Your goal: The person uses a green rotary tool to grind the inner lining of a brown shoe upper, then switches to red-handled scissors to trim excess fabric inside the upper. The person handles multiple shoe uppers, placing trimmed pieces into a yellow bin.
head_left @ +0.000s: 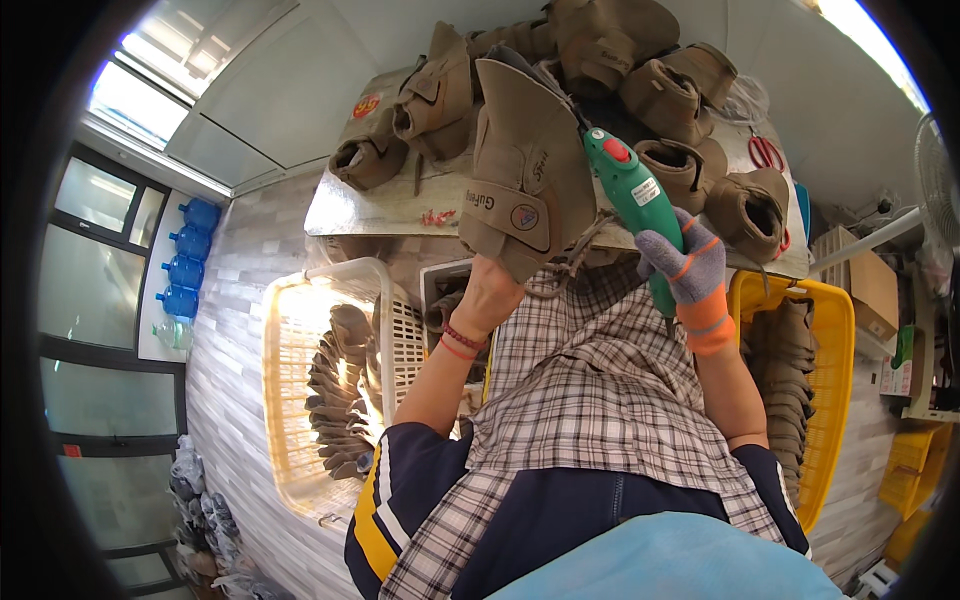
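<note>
My bare left hand [487, 296] grips the lower edge of a brown boot upper [530, 150], holding it up in front of me. The upper has a strap with a round patch, and a lace hangs beside it. In my right hand [690, 262], which wears a grey and orange glove, is a green handheld power tool [640, 195] with a red switch. Its dark front end points up to the upper's right edge; the very tip is hard to make out. Behind, more brown boot uppers [665, 100] stand on the table [335, 210].
A pale plastic basket [275, 400] with stacked brown pieces stands on my left. On my right, a yellow basket [835, 400] holds more. Red-handled scissors [766, 153] lie at the table's right side. A fan [935, 190] and a cardboard box [862, 285] are farther right.
</note>
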Motion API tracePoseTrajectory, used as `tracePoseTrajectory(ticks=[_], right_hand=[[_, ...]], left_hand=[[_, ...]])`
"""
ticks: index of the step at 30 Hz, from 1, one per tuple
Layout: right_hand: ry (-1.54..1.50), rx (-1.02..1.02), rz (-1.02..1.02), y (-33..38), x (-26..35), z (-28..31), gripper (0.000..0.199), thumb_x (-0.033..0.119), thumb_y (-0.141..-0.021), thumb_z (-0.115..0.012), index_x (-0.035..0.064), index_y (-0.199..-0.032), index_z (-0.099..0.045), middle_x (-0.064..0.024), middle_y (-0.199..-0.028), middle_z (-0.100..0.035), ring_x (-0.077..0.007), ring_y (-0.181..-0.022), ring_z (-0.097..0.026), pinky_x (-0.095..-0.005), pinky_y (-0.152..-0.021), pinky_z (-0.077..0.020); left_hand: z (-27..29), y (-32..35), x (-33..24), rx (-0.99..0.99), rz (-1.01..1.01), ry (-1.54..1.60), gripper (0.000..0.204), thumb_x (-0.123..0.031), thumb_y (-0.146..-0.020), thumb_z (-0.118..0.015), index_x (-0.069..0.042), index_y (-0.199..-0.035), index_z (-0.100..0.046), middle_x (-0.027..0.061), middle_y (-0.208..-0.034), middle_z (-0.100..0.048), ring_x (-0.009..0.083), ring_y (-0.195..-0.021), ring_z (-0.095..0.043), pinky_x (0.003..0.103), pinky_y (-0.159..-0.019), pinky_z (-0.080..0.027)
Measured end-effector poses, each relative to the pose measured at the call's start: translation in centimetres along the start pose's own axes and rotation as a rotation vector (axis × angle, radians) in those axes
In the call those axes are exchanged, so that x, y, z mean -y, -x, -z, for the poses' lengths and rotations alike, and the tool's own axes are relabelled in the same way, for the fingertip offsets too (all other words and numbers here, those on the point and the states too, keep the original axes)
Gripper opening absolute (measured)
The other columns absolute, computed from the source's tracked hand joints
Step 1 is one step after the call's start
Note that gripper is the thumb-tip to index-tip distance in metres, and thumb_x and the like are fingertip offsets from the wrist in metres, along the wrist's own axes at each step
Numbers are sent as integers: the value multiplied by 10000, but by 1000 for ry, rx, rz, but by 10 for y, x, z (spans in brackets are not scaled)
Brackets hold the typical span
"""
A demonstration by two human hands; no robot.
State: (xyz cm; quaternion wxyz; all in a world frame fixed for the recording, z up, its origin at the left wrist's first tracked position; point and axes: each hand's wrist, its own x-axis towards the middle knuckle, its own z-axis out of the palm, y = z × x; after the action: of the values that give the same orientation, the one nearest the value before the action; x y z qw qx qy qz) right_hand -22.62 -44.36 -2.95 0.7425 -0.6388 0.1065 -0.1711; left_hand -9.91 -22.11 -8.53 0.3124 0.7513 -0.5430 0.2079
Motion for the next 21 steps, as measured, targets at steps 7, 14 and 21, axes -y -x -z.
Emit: tracePoseTrajectory(ticks=[7, 14, 21], right_hand=[[37, -186, 67, -6, -8, 18, 400, 167, -807, -714, -40, -1120, -575, -16, -770, -600, -69, -579, -518, -204, -528, -424], [126, -191, 78, 8, -23, 32, 378, 164, -824, -693, -35, -1122, -572, -17, -782, -598, -65, -625, -519, -218, -560, -418], [148, -240, 12, 24, -38, 39, 384, 181, -827, -694, -23, -1128, -572, -10, -781, -592, -60, -629, -512, -227, -562, -418]], left_hand=[[16, -15, 42, -243, 15, -61, 381, 61, -704, -585, 61, -1085, -580, 225, -1159, -542, 423, -1060, -500, 463, -923, -407], [79, -140, 187, -157, 69, -640, 308, -74, -755, -661, 10, -1046, -609, 186, -1015, -567, 382, -1016, -512, 416, -897, -422], [-18, -87, 190, -737, 755, 370, 242, -112, -758, -731, -20, -931, -590, 40, -931, -578, 113, -812, -543, 256, -709, -465]])
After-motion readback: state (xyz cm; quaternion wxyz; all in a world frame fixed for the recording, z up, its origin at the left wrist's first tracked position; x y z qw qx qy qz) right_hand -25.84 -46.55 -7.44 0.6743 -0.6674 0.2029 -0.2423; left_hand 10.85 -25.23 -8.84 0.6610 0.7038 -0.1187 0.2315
